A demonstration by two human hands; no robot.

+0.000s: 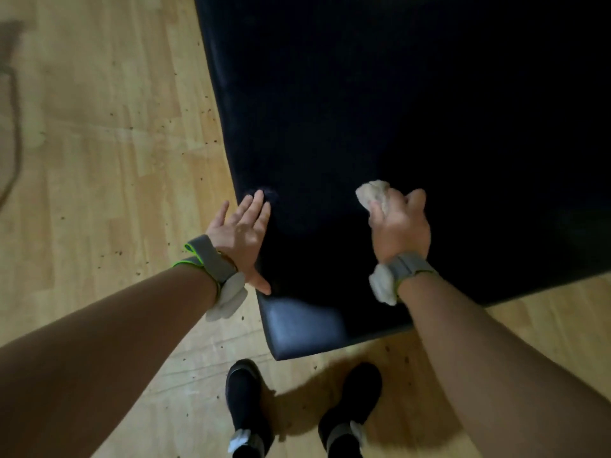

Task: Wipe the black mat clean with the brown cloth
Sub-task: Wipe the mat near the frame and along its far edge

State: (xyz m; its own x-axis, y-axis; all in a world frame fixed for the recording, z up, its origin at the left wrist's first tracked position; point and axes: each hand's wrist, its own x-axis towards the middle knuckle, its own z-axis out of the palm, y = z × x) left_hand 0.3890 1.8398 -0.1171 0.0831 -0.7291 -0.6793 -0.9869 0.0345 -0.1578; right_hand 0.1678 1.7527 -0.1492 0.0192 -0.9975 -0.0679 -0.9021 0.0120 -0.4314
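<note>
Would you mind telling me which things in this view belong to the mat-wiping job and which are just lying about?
Part of the job:
- large black mat on the floor
- bunched light brown cloth
- right hand, gripping the cloth
- left hand, fingers straight, at the mat's left edge

Just lying about:
- dark cord on the wooden floor
- dark specks scattered on the floor

A gym-like room: large black mat [429,127] spread on a pale wood-plank floor [99,160].
</note>
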